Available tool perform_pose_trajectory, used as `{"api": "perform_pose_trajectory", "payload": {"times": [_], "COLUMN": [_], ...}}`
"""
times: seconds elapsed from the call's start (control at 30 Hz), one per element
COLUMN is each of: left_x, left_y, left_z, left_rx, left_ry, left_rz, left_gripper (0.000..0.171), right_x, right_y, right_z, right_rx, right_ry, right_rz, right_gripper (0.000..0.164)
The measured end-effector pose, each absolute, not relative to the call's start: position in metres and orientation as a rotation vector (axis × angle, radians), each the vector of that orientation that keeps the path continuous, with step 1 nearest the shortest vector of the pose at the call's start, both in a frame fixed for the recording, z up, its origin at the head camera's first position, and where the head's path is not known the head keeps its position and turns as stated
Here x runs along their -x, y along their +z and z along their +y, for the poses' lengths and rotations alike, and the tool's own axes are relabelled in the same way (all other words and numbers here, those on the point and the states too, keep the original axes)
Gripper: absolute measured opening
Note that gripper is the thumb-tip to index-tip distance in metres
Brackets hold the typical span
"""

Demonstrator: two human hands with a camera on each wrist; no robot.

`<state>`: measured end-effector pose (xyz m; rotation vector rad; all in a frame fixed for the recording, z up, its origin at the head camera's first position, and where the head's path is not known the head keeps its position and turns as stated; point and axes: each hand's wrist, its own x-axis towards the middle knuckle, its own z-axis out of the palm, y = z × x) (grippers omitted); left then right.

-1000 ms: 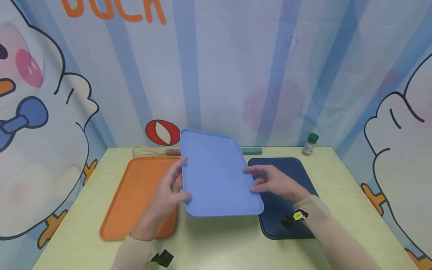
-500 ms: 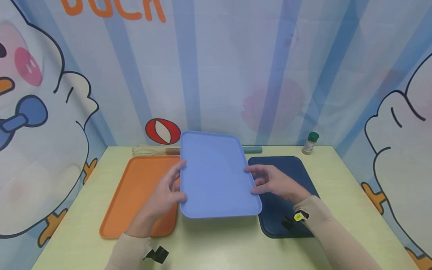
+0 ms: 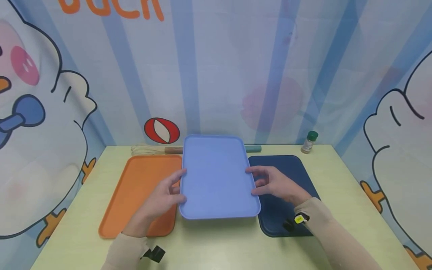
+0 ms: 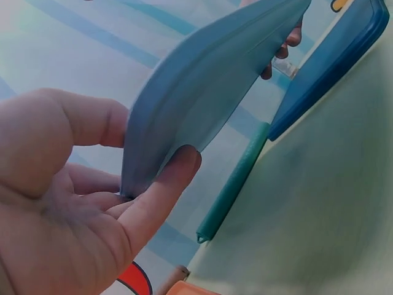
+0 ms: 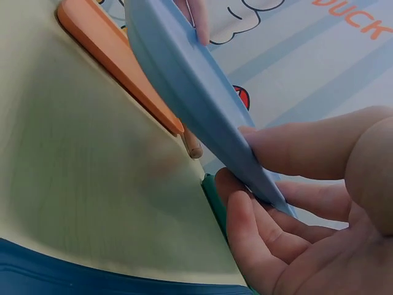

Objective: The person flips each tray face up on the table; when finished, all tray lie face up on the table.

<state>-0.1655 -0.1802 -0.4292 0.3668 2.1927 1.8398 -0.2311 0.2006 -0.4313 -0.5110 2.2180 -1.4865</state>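
Note:
A light blue rectangular tray [image 3: 217,176] is held up off the table between my two hands, its underside showing in the left wrist view. My left hand [image 3: 160,198] grips its left edge, thumb and fingers on opposite faces. My right hand [image 3: 278,183] pinches the right edge in the same way. To the left, an orange tray [image 3: 138,187] lies on the table, partly behind my left hand. A dark blue tray [image 3: 287,221] lies to the right, partly covered by my right hand and wrist.
Along the table's back edge lie a whisk [image 3: 148,150] with a brown handle and a teal rod [image 3: 253,149], both partly hidden by the raised tray. A small green-capped jar [image 3: 309,142] stands at the back right. Behind the table [image 3: 216,247] hangs a printed curtain.
The light blue tray has come down slightly and straightened from its tilt, its left side lowering with my left hand. My right hand has barely moved. The other trays stay put.

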Motion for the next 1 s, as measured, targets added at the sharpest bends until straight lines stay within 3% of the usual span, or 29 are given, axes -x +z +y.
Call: {"api": "perform_pose_trajectory", "payload": {"times": [0.7, 1.0], "left_x": [0.163, 0.164], "left_y": [-0.442, -0.447], "left_z": [-0.184, -0.186], "left_rx": [-0.229, -0.205], "left_ry": [1.657, 1.571], "left_rz": [2.313, 2.39], "left_gripper": [0.087, 0.073], "right_x": [0.223, 0.222], "right_y": [-0.442, -0.448], "right_z": [0.199, 0.196], "right_rx": [0.529, 0.527], "right_ry": [-1.382, -1.336], "right_rz": [2.291, 2.316], "right_gripper": [0.073, 0.072]}}
